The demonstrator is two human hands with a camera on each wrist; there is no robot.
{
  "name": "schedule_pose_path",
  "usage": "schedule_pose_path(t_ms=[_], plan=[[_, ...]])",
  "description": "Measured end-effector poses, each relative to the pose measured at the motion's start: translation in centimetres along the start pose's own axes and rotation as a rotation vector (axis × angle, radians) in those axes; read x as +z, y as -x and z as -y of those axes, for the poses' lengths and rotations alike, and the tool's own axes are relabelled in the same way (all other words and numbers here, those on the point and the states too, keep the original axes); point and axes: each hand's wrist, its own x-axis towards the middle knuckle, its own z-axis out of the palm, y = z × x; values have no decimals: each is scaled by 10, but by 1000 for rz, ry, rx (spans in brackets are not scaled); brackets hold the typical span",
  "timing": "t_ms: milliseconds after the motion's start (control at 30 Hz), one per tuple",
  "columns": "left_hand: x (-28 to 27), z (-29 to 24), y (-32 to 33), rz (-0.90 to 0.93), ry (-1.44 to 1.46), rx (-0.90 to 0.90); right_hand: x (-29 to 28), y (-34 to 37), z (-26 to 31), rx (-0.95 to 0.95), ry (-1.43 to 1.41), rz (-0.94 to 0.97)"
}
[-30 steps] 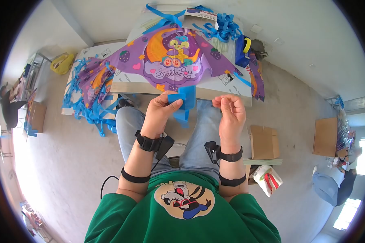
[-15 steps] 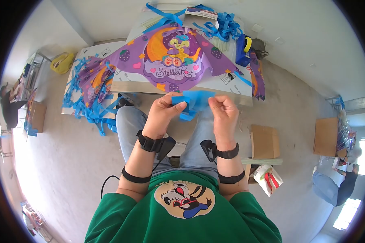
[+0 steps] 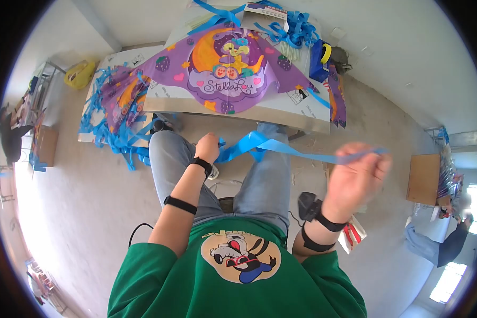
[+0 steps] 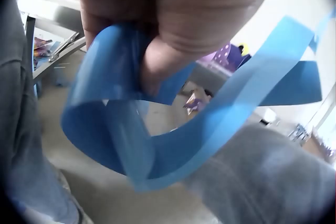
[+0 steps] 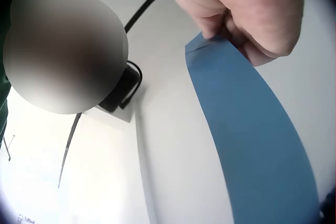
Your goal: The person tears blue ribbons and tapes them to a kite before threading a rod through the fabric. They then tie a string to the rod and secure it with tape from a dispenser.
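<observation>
A long blue ribbon [image 3: 289, 148] stretches between my two hands over the lap. My left hand [image 3: 208, 148], above the left thigh, pinches it near one end; in the left wrist view the ribbon [image 4: 205, 134] hangs in loose loops below the thumb. Out to the right, raised and blurred, my right hand [image 3: 359, 172] pinches the other end. The right wrist view has that hand [image 5: 247, 8] gripping the ribbon's tip between thumb and fingers. On the table ahead lies a purple kite [image 3: 228, 69] printed with a cartoon character and "StellaLou".
The table [image 3: 196, 108] has its front edge just beyond my knees. Blue ribbons [image 3: 108, 124] and purple printed cloth heap on the left. At the back are a small open box [image 3: 265, 17], more blue ribbons [image 3: 301, 29] and a blue tape dispenser [image 3: 319, 62]. Another person [image 3: 434, 241] is far right.
My right hand took the ribbon's end from beside the left hand and swung out to the right, drawing the folded ribbon into a long strip. The left hand still holds its part.
</observation>
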Motion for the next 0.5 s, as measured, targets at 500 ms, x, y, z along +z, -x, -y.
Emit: schedule_pose_path(t_ms=[500], plan=[[-28,0,-14,-393,273,41,-38,-20,82,-457,143,-455]])
